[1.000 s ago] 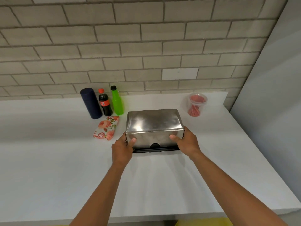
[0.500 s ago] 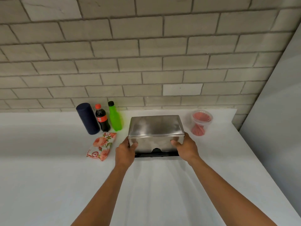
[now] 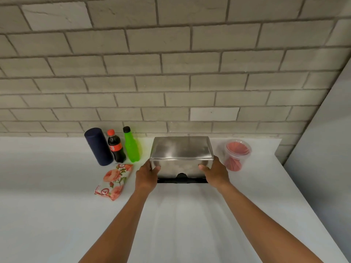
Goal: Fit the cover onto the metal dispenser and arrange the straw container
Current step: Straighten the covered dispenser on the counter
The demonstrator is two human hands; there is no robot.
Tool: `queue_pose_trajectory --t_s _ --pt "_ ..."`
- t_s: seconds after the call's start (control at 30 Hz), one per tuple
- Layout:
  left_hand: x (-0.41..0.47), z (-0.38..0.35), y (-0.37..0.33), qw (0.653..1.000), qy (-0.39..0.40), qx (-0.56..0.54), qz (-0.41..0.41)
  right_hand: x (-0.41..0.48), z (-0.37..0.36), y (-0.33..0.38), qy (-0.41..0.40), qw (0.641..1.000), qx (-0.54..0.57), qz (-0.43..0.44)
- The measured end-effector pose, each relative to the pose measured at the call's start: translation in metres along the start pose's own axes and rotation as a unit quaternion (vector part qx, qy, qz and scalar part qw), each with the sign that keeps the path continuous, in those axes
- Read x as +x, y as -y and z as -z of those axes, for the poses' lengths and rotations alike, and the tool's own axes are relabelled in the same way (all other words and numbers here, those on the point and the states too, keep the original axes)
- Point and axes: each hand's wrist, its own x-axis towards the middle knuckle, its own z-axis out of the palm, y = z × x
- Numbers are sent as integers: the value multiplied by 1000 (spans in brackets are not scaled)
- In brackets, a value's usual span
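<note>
A shiny metal dispenser (image 3: 181,154) stands on the white counter near the brick wall, its steel cover sitting over a black base that shows along the bottom front (image 3: 181,180). My left hand (image 3: 146,174) grips the cover's left front corner, thumb on the front face. My right hand (image 3: 216,172) grips the right front corner the same way. To the right of the dispenser stands a clear plastic straw container (image 3: 236,154) holding red straws, apart from my right hand.
Left of the dispenser stand a dark blue cylinder (image 3: 97,147), a cola bottle (image 3: 116,147) and a green bottle (image 3: 131,146). A floral napkin pack (image 3: 114,182) lies in front of them. A grey wall panel (image 3: 326,141) bounds the counter on the right.
The dispenser, held in both hands, has slid away from me toward the brick wall. The view has tilted up, showing more wall.
</note>
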Motion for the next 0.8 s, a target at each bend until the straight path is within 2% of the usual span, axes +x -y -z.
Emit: queue_pose_trajectory --t_s 0.6,0.8 --pt "30 -7 2 998 -23 -9 -61 24 -5 4 -21 1000 6 3" --pt "38 -10 3 998 -9 -5 -68 30 -5 3 -24 1000 9 2"
